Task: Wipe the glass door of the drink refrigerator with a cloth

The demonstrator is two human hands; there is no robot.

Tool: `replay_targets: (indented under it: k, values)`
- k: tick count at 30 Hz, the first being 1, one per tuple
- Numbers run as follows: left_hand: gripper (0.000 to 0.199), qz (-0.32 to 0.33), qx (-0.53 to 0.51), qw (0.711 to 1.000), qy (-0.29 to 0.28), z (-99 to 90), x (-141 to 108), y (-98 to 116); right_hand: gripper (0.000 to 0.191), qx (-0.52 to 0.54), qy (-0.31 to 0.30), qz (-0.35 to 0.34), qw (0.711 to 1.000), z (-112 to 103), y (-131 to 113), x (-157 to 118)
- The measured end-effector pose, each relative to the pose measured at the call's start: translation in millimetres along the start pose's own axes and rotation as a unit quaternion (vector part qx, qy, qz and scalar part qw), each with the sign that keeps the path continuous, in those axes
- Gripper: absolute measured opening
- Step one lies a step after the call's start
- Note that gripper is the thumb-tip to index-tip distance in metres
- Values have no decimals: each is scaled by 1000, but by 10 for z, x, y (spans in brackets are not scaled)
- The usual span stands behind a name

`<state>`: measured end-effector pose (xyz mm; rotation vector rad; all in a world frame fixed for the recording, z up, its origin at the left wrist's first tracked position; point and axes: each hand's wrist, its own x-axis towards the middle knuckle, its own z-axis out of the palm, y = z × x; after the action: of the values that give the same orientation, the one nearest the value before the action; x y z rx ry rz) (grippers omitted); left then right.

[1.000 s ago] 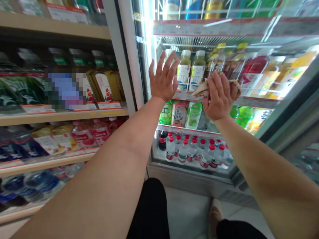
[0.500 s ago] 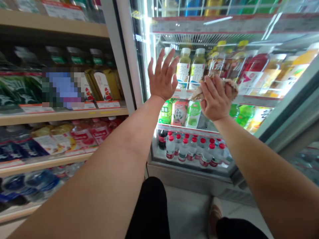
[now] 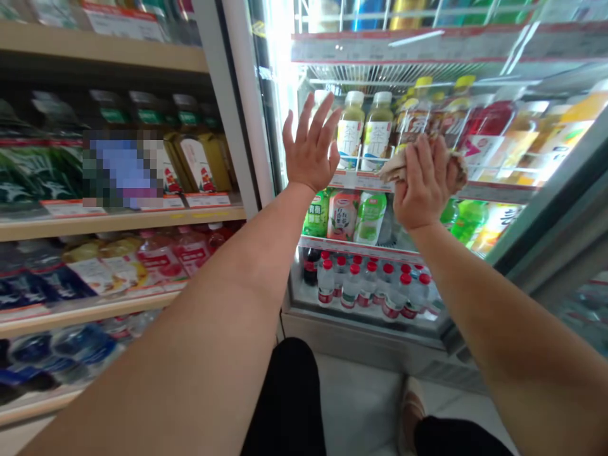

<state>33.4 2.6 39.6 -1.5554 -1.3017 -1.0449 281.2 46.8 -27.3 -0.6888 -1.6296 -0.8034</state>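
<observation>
My left hand (image 3: pixel 311 149) lies with its fingers spread against the glass door (image 3: pixel 342 76) of a lit drinks fridge, holding nothing. Pressed to the same glass, my right hand (image 3: pixel 422 183) has its fingers over a crumpled beige cloth (image 3: pixel 394 168), whose ends stick out on both sides of the palm. Behind the door, pale green tea bottles (image 3: pixel 350 130) stand between my hands. Dark tea bottles with yellow caps (image 3: pixel 415 117) are behind my right hand. The part of the cloth under my palm is hidden.
Small water bottles with red caps (image 3: pixel 349 285) fill the fridge's bottom. An open shelf (image 3: pixel 118 218) with several rows of bottles stands on the left. The door's metal frame (image 3: pixel 527 266) slants along the right. My shoe (image 3: pixel 412 405) is on the tiled floor (image 3: pixel 351 392).
My right hand has slid a little to the right across the glass with the cloth, its fingers turning more upright. My left hand has stayed in place.
</observation>
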Motion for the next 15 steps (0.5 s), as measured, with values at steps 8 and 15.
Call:
replay_targets:
  k: [8,15]
  values:
    - [70,14,-33,999,19,62,-9,-44,66,-15,-47,-100,994,-15,38,-36]
    - [65,11,-9,1000,24,30,-26,-25,69,-2,-127,-98,987,-147,46,124]
